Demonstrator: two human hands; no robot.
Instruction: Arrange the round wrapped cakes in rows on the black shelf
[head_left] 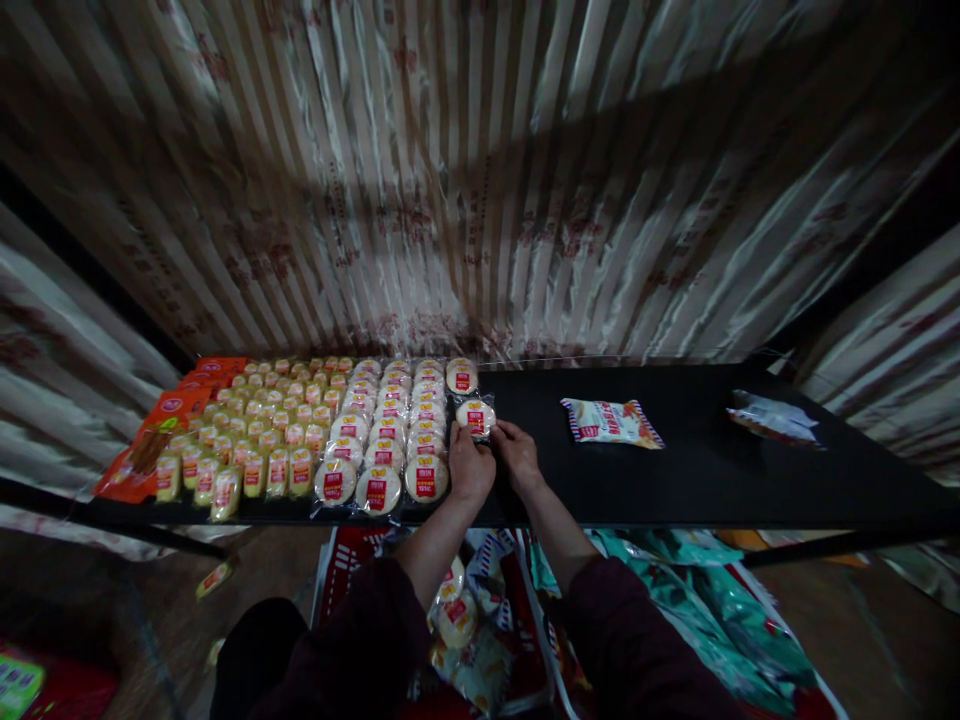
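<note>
A round pale biscuit [475, 416] in a clear wrapper with a red label lies near the middle of the black shelf. My left hand [472, 470] grips its near edge with closed fingers. Pinched at the lower right side of the same wrapper is my right hand [517, 455]. Behind it, in the same column, sits another wrapped round biscuit [462, 376]. Left of my hands, overlapping rows of the same biscuits [426, 478] run from the back to the front edge. Parts of the held wrapper are hidden by my fingers.
Small yellow wrapped cakes [277, 470] stand in rows at left, beside orange packets [161, 425]. A white-and-blue snack bag [611, 423] and a shiny packet [774, 418] lie on the black shelf [697, 480] at right. Below are boxes of biscuits and green bags [697, 600].
</note>
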